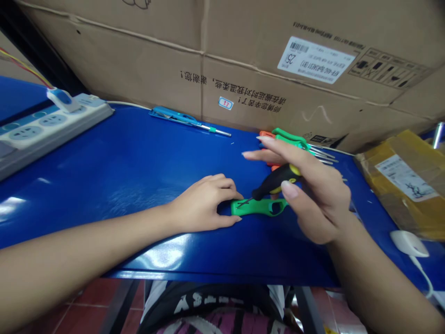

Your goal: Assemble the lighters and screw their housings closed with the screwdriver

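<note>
My left hand rests on the table and pinches the end of a green plastic long-nose lighter casing between thumb and fingers. The casing lies flat, with a dark opening near its right part. In my right hand is a black and yellow screwdriver, tilted, its handle between the thumb and the fingers, with two fingers stretched out above it. Its thin shaft slants down left, and the tip meets the casing near my left fingers. My right hand hides the casing's right end.
Behind my right hand lie several orange and green long-nose lighters with metal rods. A blue lighter lies against the large cardboard box. A power strip stands left; a taped parcel and a white corded device are right.
</note>
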A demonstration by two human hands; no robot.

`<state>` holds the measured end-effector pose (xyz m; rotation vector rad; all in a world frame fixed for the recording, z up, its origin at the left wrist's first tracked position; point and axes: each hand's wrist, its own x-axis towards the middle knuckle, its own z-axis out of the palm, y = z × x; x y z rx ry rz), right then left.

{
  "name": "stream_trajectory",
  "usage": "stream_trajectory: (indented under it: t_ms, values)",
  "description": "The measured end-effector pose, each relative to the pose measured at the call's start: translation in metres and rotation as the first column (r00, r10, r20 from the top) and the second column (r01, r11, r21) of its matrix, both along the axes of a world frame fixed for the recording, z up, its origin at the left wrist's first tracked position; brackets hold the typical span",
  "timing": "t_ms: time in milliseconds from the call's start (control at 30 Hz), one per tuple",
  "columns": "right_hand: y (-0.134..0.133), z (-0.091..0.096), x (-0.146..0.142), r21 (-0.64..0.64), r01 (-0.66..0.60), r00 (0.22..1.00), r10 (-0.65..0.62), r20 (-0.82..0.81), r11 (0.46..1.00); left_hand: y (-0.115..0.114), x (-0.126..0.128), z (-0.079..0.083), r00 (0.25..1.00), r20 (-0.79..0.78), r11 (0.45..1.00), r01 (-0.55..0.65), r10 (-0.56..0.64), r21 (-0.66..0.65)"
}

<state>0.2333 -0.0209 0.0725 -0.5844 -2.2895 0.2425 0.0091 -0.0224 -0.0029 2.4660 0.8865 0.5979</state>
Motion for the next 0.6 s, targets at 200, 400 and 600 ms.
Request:
stream_trajectory:
  t_ms: [200, 400, 600]
  values:
    - [0.001, 0.004, -0.003, 0.275, 0.031, 0.999, -0.039, 0.026, 0.961, 0.000, -0.001, -0.003, 1.000, 0.013, 1.000, 0.005, -0.005, -0.001]
    - [-0.005, -0.005, -0.001, 0.179, 0.019, 0.999, -0.010, -0.050, 0.984, 0.000, -0.001, -0.003, 1.000, 0.018, 1.000, 0.000, 0.000, 0.006]
    - [-0.003, -0.004, 0.000, 0.276, 0.114, 0.993, -0.100, -0.064, 0.954, 0.001, 0.001, -0.004, 1.000, 0.031, 1.000, 0.000, 0.000, -0.013]
